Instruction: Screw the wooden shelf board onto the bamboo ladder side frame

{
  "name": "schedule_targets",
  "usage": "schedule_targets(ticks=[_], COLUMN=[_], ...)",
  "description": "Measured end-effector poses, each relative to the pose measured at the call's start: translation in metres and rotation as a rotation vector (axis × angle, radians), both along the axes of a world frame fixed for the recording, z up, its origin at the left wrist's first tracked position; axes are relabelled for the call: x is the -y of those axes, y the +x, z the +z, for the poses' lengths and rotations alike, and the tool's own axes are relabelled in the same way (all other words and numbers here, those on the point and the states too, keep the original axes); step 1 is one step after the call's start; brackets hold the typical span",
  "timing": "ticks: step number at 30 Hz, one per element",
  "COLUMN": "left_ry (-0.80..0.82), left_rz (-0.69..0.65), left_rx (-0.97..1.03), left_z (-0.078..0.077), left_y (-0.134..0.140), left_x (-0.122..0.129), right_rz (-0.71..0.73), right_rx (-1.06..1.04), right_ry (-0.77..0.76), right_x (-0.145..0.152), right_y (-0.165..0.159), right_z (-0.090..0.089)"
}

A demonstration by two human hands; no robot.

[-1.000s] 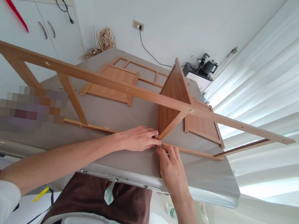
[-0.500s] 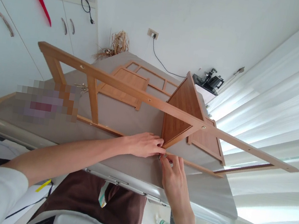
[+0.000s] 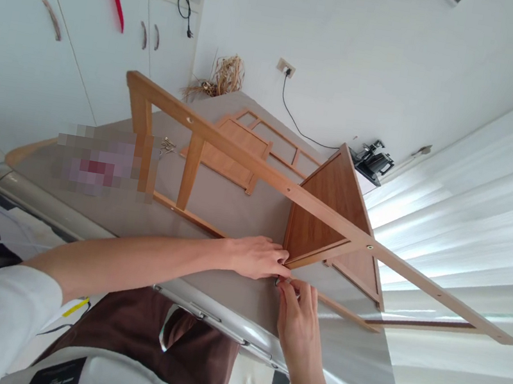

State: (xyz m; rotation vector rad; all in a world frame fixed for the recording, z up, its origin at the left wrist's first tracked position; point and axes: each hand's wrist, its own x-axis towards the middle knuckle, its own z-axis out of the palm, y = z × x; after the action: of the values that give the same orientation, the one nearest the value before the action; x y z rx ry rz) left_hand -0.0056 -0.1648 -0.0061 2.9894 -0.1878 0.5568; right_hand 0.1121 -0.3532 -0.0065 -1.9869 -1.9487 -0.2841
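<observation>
Wooden frame [image 3: 242, 156] stands on the bench [image 3: 253, 214], long axis running far left to near right. Its lower rail [image 3: 349, 312] meets the upright panel [image 3: 336, 182] just beyond my right grip [image 3: 299, 309], which pinches a small dark piece [image 3: 278, 281], hard to make out. My left hand [image 3: 258, 257] lies nearest that joint, partly hiding it; whether it clasps anything, I cannot tell.

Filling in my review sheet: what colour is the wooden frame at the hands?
The wooden frame is orange-brown, best seen in the head view.
</observation>
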Motion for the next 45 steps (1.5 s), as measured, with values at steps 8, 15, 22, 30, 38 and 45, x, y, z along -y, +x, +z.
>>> schedule_targets(ticks=[8, 15, 22, 30, 38, 45], left_ry=[-0.006, 0.005, -0.010, -0.007, -0.011, -0.033], left_rz=[-0.006, -0.010, -0.010, -0.005, -0.008, -0.007], left_rx=[0.051, 0.053, 0.062, 0.058, 0.072, 0.055], left_z=[-0.004, -0.004, -0.004, -0.006, -0.006, -0.004], left_y=[0.001, 0.001, 0.000, 0.001, 0.001, 0.000], left_x=[-0.001, 0.000, -0.001, -0.001, -0.001, -0.001], right_rz=[0.015, 0.030, 0.027, 0.029, 0.004, -0.031], right_rx=[0.019, 0.022, 0.076, 0.055, 0.052, -0.093], right_ry=[0.041, 0.020, 0.010, 0.050, 0.121, 0.146], right_x=[-0.001, 0.000, 0.003, 0.000, 0.001, 0.005], right_y=[-0.002, 0.002, 0.003, 0.001, 0.002, 0.011], right_z=[0.002, 0.000, 0.000, 0.002, -0.001, -0.012])
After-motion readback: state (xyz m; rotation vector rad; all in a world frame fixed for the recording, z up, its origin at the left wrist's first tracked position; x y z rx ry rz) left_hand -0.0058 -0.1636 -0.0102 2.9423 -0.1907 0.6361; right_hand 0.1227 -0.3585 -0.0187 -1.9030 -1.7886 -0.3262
